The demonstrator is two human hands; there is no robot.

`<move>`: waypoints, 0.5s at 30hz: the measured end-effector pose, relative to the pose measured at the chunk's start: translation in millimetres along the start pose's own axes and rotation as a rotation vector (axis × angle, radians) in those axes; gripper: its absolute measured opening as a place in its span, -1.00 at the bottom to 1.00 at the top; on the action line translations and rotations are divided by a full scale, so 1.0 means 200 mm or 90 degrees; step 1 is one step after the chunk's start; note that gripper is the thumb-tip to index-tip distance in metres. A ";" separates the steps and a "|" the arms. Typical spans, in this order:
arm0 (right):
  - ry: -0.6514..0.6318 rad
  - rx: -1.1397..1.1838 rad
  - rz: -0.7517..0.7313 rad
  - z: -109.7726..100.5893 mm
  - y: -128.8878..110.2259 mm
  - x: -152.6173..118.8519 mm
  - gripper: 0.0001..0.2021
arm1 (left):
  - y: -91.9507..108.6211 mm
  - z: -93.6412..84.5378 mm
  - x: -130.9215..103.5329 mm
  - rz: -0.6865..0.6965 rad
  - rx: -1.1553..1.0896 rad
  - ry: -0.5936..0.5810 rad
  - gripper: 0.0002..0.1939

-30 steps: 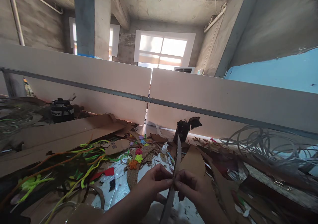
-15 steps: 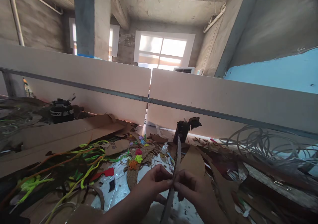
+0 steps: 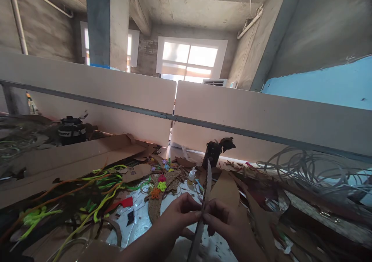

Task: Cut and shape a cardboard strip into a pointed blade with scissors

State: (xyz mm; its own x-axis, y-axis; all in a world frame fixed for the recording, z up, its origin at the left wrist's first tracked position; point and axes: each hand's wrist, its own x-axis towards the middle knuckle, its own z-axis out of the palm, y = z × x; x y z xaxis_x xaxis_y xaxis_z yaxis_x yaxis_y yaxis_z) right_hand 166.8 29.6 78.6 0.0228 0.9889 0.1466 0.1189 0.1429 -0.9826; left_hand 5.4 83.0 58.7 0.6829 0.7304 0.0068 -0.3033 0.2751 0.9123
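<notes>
A thin, curved strip (image 3: 208, 184), seen almost edge-on and looking like cut cardboard, stands upright between my two hands. My left hand (image 3: 181, 215) pinches it from the left with thumb and fingers. From the other side my right hand (image 3: 223, 218) grips the same strip, its fingertips nearly meeting the left ones. Just beyond my left hand lies a twine-wrapped crescent (image 3: 153, 209) bearing an orange flower (image 3: 155, 193), a yellow-green flower (image 3: 162, 186) and a red one (image 3: 162, 178). A small white-capped glue bottle (image 3: 191, 176) stands behind my hands.
Green, yellow and orange fuzzy stems (image 3: 101, 184) lie heaped at left beside long cardboard pieces (image 3: 87, 151). A black open-lidded bottle (image 3: 211, 154) stands ahead; another black bottle (image 3: 72, 131) is at far left. Coiled clear tubing (image 3: 305, 169) sits at right. A pale partition (image 3: 232, 107) runs behind.
</notes>
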 end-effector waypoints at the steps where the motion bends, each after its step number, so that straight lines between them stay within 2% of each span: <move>1: 0.000 -0.004 0.001 0.00 0.00 0.00 -0.72 | 0.00 0.00 0.00 0.002 0.002 0.002 -0.68; 8: -0.004 -0.001 -0.005 0.00 0.00 0.00 -0.70 | -0.02 -0.01 0.01 0.014 -0.007 -0.015 -0.67; 15: -0.008 -0.011 0.012 -0.01 0.01 0.01 -0.69 | 0.00 0.00 0.00 0.002 -0.012 0.008 -0.66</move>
State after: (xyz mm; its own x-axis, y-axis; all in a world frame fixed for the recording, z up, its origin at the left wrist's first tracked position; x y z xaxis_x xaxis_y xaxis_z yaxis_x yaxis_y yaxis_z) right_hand 169.2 31.1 77.1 0.0130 0.9920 0.1258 0.1357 0.1229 -0.9831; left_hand 6.2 82.5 58.4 0.6737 0.7390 0.0041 -0.3173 0.2842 0.9047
